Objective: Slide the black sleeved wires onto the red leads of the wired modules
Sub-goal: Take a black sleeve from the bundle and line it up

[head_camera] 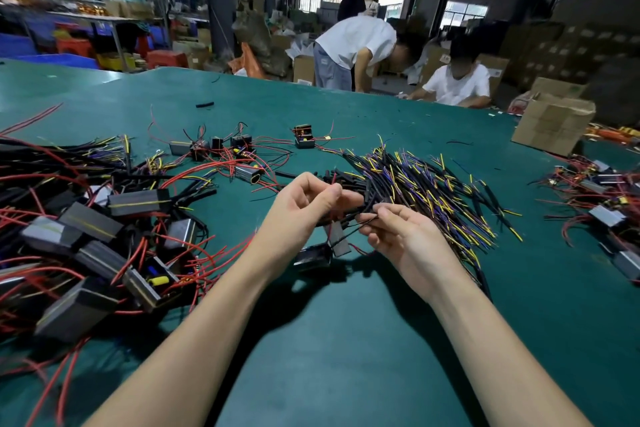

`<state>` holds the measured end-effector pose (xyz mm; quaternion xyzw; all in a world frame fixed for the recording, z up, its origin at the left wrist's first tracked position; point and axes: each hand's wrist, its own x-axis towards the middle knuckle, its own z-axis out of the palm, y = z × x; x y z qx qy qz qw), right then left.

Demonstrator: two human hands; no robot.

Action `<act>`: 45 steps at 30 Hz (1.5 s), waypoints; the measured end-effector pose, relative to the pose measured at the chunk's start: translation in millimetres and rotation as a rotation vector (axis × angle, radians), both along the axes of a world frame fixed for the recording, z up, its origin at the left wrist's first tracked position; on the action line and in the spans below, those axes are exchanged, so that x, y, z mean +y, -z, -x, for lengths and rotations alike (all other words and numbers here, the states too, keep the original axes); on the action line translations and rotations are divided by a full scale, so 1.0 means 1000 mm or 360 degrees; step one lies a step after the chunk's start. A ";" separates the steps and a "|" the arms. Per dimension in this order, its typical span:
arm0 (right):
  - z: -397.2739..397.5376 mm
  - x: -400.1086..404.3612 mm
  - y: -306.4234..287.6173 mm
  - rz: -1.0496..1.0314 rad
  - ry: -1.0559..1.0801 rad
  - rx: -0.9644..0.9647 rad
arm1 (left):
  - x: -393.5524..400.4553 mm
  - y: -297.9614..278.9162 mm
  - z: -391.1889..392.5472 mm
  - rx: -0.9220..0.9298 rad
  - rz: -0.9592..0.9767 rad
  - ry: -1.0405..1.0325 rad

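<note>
My left hand (304,204) pinches the tip of a red lead (335,188) between thumb and forefinger above the green table. My right hand (398,229) pinches a black sleeved wire (360,220), its end pointing toward the left hand. Below both hands hangs a dark wired module (313,256) with a grey block (337,237) beside it. A heap of black sleeved wires (426,184) with yellow and blue ends lies just behind my right hand. Many wired modules with red leads (90,229) are piled at the left.
Several loose modules (228,149) lie in the middle of the green table (346,340). More modules (606,204) are piled at the right edge beside a cardboard box (550,121). People (457,83) work beyond the far table edge.
</note>
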<state>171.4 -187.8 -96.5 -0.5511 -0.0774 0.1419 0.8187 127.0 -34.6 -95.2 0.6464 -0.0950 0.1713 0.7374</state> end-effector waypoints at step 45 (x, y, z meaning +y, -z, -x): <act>-0.008 -0.016 0.019 0.1643 0.0203 -0.1867 | 0.005 0.015 -0.007 0.0497 -0.0520 -0.0194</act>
